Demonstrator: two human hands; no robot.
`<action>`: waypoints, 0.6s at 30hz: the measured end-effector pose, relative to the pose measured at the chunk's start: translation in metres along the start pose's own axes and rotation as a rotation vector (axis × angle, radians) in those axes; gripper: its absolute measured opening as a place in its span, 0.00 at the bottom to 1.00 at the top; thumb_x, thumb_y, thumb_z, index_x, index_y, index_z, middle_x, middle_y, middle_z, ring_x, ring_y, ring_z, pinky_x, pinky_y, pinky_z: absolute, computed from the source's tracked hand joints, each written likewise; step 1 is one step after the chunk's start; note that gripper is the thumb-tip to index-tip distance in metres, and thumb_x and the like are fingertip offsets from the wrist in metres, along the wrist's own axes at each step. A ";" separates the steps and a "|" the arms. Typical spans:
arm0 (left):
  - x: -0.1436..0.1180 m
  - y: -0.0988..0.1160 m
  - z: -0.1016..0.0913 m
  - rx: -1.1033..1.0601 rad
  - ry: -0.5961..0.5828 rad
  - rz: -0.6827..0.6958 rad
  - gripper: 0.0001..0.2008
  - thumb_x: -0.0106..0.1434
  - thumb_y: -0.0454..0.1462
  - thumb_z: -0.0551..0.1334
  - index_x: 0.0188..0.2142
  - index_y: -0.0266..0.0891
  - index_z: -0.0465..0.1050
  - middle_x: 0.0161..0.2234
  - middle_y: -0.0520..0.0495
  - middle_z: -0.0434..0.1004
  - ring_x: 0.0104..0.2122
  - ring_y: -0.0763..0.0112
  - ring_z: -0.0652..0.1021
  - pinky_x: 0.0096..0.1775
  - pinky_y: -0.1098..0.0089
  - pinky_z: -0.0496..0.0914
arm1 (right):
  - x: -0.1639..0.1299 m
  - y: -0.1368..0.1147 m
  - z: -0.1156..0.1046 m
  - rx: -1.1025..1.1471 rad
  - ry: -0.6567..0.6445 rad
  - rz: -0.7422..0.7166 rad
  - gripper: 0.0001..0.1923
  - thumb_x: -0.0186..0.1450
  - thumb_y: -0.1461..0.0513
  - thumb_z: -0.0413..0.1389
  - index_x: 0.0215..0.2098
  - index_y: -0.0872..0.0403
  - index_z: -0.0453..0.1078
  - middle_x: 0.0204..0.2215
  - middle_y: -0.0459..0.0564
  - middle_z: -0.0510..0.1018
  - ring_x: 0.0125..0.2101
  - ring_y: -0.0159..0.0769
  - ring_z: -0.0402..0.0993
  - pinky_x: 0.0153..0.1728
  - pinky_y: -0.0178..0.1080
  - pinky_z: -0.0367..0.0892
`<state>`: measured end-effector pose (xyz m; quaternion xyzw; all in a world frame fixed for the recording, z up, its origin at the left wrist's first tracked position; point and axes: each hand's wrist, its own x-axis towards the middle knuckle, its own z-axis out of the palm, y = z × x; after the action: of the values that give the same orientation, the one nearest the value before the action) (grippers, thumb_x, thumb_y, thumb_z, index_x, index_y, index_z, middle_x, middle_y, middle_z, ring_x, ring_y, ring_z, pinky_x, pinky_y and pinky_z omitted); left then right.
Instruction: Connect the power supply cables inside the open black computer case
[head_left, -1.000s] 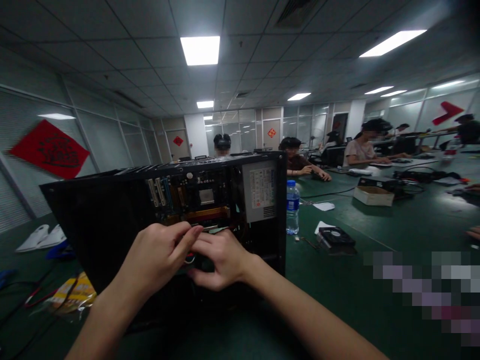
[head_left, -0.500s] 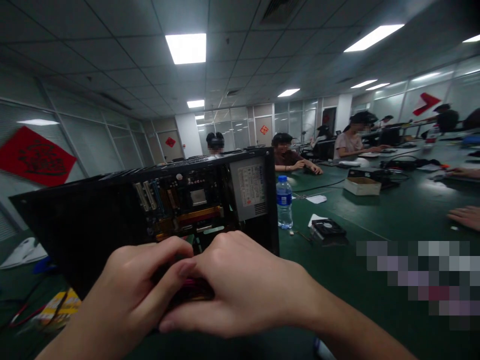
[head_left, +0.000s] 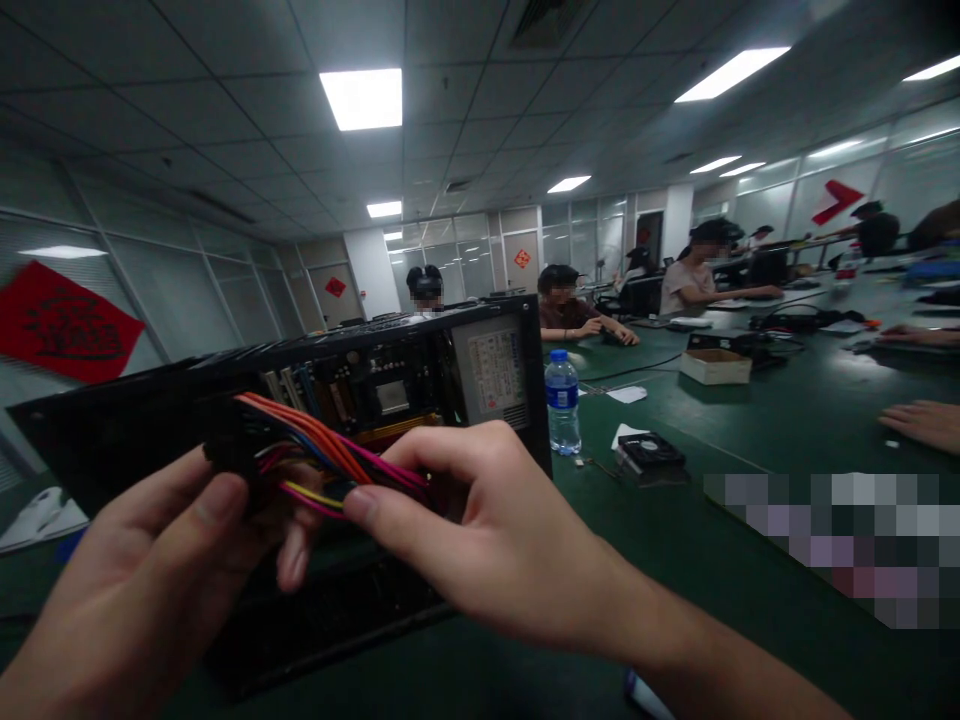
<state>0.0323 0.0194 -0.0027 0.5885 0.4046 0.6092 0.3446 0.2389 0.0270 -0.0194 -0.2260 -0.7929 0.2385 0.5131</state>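
Observation:
A bundle of coloured power cables (head_left: 322, 440), orange, magenta, blue and yellow, stretches between my hands in front of an opened computer case (head_left: 480, 310). My left hand (head_left: 172, 550) pinches the dark connector (head_left: 229, 440) at the bundle's left end. Closed around the wires farther right is my right hand (head_left: 487, 520), thumb toward me. Behind the cables, the case shows a motherboard (head_left: 394, 395) with slots and a silver power supply (head_left: 496, 375) at its upper right. The lower inside of the case is dark and partly hidden by my hands.
On the green table (head_left: 600, 570), a water bottle (head_left: 562, 400) stands right of the case, near a black cooling fan (head_left: 652, 455). Farther back lies a small open box (head_left: 715, 366). A co-worker's hand (head_left: 922, 425) rests at the right; other people sit behind.
My hands, close together before, have moved apart. The cable bundle, mostly hidden earlier, now shows between them, its connector raised in my left hand.

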 end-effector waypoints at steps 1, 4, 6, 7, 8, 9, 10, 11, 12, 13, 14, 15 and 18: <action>-0.001 -0.001 0.004 -0.012 0.009 0.003 0.16 0.48 0.49 0.72 0.31 0.41 0.78 0.20 0.52 0.75 0.15 0.75 0.71 0.17 0.76 0.70 | 0.000 0.000 0.002 -0.027 -0.026 -0.015 0.14 0.69 0.54 0.54 0.34 0.55 0.75 0.22 0.42 0.73 0.21 0.26 0.64 0.21 0.29 0.56; -0.004 -0.005 0.012 0.001 0.093 0.053 0.17 0.48 0.50 0.73 0.30 0.42 0.78 0.23 0.51 0.77 0.18 0.73 0.75 0.19 0.77 0.72 | 0.000 -0.002 0.009 -0.112 -0.132 -0.052 0.14 0.69 0.55 0.54 0.30 0.54 0.73 0.21 0.42 0.72 0.20 0.26 0.64 0.22 0.31 0.56; -0.004 -0.008 0.012 0.028 0.123 0.123 0.16 0.48 0.50 0.73 0.30 0.43 0.78 0.26 0.51 0.77 0.24 0.71 0.78 0.23 0.77 0.74 | -0.001 -0.004 0.012 -0.139 -0.163 -0.058 0.15 0.69 0.55 0.54 0.29 0.54 0.72 0.21 0.43 0.73 0.20 0.27 0.65 0.22 0.31 0.57; -0.004 -0.009 0.011 0.037 0.125 0.151 0.15 0.48 0.49 0.73 0.30 0.44 0.78 0.26 0.51 0.77 0.25 0.71 0.78 0.24 0.77 0.75 | -0.001 -0.004 0.012 -0.141 -0.165 -0.055 0.15 0.69 0.55 0.53 0.29 0.54 0.72 0.21 0.43 0.73 0.20 0.27 0.65 0.22 0.31 0.57; -0.003 -0.010 0.009 0.033 0.121 0.171 0.14 0.48 0.48 0.73 0.31 0.45 0.79 0.26 0.51 0.77 0.24 0.71 0.78 0.24 0.77 0.75 | -0.001 -0.004 0.012 -0.138 -0.162 -0.052 0.15 0.69 0.54 0.54 0.29 0.54 0.72 0.21 0.43 0.73 0.20 0.27 0.65 0.22 0.31 0.57; -0.003 -0.010 0.007 0.017 0.113 0.179 0.14 0.48 0.48 0.73 0.31 0.45 0.79 0.25 0.51 0.77 0.24 0.71 0.77 0.24 0.76 0.75 | -0.002 -0.004 0.011 -0.130 -0.153 -0.049 0.16 0.69 0.54 0.54 0.29 0.54 0.72 0.21 0.43 0.72 0.20 0.27 0.65 0.22 0.31 0.57; -0.002 -0.011 0.005 -0.005 0.110 0.172 0.14 0.47 0.47 0.73 0.31 0.46 0.79 0.25 0.51 0.77 0.23 0.70 0.77 0.23 0.76 0.75 | -0.002 -0.004 0.010 -0.122 -0.144 -0.045 0.16 0.69 0.53 0.54 0.29 0.54 0.73 0.20 0.42 0.72 0.20 0.27 0.65 0.22 0.30 0.56; -0.002 -0.011 0.003 -0.029 0.113 0.159 0.14 0.47 0.47 0.73 0.32 0.46 0.79 0.25 0.51 0.77 0.23 0.70 0.77 0.22 0.75 0.75 | -0.002 -0.004 0.009 -0.113 -0.133 -0.043 0.16 0.68 0.52 0.55 0.29 0.54 0.73 0.19 0.42 0.71 0.19 0.27 0.65 0.22 0.30 0.56; -0.002 -0.011 0.002 -0.049 0.117 0.134 0.15 0.46 0.46 0.74 0.33 0.46 0.80 0.26 0.50 0.78 0.23 0.69 0.77 0.21 0.76 0.74 | -0.003 -0.005 0.008 -0.105 -0.121 -0.044 0.16 0.68 0.52 0.55 0.30 0.54 0.74 0.19 0.42 0.71 0.19 0.27 0.64 0.22 0.30 0.57; -0.002 -0.010 0.002 -0.066 0.122 0.108 0.16 0.45 0.45 0.74 0.34 0.46 0.80 0.26 0.50 0.79 0.23 0.69 0.78 0.20 0.77 0.73 | -0.003 -0.005 0.007 -0.097 -0.107 -0.047 0.15 0.68 0.53 0.55 0.30 0.54 0.74 0.19 0.42 0.71 0.20 0.27 0.65 0.22 0.30 0.57; -0.003 -0.010 0.002 -0.076 0.135 0.079 0.17 0.43 0.44 0.75 0.34 0.46 0.80 0.28 0.49 0.80 0.23 0.69 0.78 0.19 0.78 0.72 | -0.004 -0.005 0.006 -0.088 -0.090 -0.051 0.15 0.68 0.53 0.55 0.31 0.54 0.74 0.19 0.42 0.71 0.20 0.27 0.65 0.22 0.30 0.58; -0.003 -0.009 0.002 -0.079 0.155 0.043 0.18 0.42 0.43 0.75 0.35 0.47 0.80 0.29 0.49 0.81 0.24 0.68 0.79 0.18 0.79 0.72 | -0.004 -0.006 0.005 -0.076 -0.070 -0.055 0.15 0.69 0.54 0.54 0.32 0.54 0.75 0.20 0.43 0.71 0.21 0.27 0.66 0.23 0.30 0.58; -0.001 -0.006 0.006 -0.082 0.169 -0.042 0.21 0.40 0.43 0.76 0.38 0.49 0.81 0.32 0.49 0.83 0.26 0.67 0.81 0.23 0.78 0.76 | -0.004 -0.006 0.005 -0.013 0.021 -0.059 0.16 0.70 0.54 0.51 0.34 0.54 0.75 0.22 0.45 0.73 0.22 0.27 0.67 0.24 0.30 0.61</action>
<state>0.0385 0.0215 -0.0089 0.5120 0.4189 0.6655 0.3458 0.2347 0.0196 -0.0207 -0.2084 -0.7951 0.2160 0.5269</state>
